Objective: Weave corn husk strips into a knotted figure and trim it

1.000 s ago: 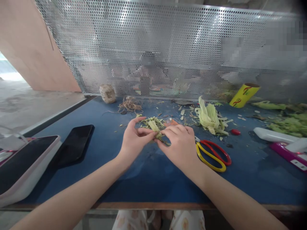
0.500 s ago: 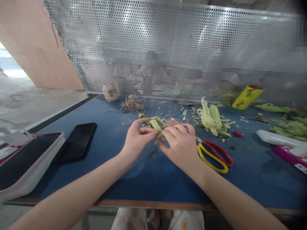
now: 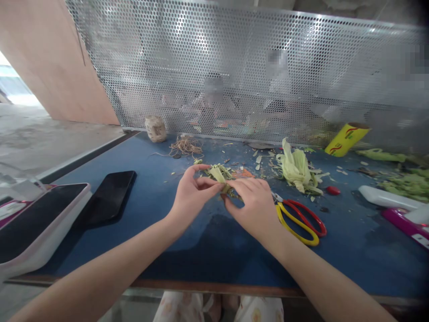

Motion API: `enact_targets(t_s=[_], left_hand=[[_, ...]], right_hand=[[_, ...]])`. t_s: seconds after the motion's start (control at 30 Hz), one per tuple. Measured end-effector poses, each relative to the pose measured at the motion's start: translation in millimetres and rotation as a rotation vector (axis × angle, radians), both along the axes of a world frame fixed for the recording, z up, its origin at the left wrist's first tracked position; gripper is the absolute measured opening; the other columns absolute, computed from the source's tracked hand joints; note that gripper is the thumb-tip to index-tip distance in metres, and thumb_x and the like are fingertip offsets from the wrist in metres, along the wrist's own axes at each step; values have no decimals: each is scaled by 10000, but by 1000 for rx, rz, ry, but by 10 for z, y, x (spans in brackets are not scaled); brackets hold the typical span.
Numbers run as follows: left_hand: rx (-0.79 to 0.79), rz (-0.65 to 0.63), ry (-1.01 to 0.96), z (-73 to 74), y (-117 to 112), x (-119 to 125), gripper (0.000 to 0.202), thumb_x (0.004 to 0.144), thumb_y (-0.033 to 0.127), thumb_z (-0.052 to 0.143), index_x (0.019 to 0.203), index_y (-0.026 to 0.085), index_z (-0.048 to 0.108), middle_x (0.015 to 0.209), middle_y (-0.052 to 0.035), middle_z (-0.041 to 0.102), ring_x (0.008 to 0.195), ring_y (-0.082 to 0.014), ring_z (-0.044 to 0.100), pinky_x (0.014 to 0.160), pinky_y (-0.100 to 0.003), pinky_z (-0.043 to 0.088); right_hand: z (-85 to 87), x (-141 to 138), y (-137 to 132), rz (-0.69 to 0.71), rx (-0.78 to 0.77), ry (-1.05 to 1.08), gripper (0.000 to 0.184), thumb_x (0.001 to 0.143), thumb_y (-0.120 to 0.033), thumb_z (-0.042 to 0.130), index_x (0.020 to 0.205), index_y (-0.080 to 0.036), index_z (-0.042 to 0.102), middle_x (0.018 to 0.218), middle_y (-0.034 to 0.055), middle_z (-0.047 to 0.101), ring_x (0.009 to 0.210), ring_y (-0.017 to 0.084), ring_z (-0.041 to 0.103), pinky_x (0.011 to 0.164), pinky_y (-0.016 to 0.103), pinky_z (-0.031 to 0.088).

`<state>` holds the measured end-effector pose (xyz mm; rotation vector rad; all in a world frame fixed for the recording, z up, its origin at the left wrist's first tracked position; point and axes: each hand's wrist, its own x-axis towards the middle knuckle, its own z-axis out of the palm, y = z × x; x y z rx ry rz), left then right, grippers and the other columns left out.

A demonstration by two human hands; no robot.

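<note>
A pale green strip of corn husk (image 3: 218, 174) is pinched between my two hands above the blue table. My left hand (image 3: 193, 190) grips it from the left with thumb and fingers. From the right, the fingertips of my right hand (image 3: 253, 201) meet the left ones on the husk's lower end and partly cover it. Green shreds lie behind the fingers. Close to my right wrist rest scissors (image 3: 303, 221) with one red and one yellow handle; the blades are mostly hidden. A bunch of pale husk (image 3: 295, 167) lies farther right.
At left lie a black phone (image 3: 110, 197) and a white-rimmed device (image 3: 43, 223). Twine (image 3: 186, 145) and a wrapped roll (image 3: 156, 129) sit at the back. A yellow tube (image 3: 346, 139) leans by the perforated metal screen (image 3: 241, 53). A white and purple object (image 3: 402, 219) lies right.
My right fingers have shifted slightly and straightened over the husk, while my left hand keeps its pinch. Behind the screen, a blurred person at the right has moved.
</note>
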<state>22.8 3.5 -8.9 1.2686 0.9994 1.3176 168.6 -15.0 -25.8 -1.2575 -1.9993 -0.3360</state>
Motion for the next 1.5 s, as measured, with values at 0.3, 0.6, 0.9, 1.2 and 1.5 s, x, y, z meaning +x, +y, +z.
enact_targets(t_s=[0.3,0.6,0.9,1.2,1.5], left_hand=[[35,18,11,24,27,-34,450,583,153,726,924,183,434,548,49,651,530,-115,614,568,-209,470],[132,-2,95,166,104,-191,462,578,156,720,809,218,325,558,59,640,473,-92,575,477,-177,417],[251,-90,160,249,160,-341,441,645,138,670,734,228,247,565,76,597,519,-87,561,515,-189,412],[344,-88,469,258,187,-456,262,702,216,603,950,177,526,659,8,622,609,-135,578,577,-251,444],[436,235,677,331,334,-632,175,722,273,578,822,171,678,786,-45,696,731,-191,625,673,-289,476]], right_hand=[[-33,67,53,151,-352,265,229,739,-371,570,888,-208,631,799,43,659,714,177,594,669,287,444],[5,281,111,324,-606,517,460,870,-485,282,1021,-182,594,931,76,638,843,186,582,801,334,436],[282,139,257,246,-587,519,244,784,-330,511,928,-188,646,950,67,655,843,178,604,775,316,458],[368,-216,393,414,-663,599,185,693,-305,600,761,-140,648,746,65,670,657,161,611,616,279,479],[287,-315,717,226,-407,145,309,860,-283,375,1006,-172,624,899,47,676,733,121,611,627,226,459]])
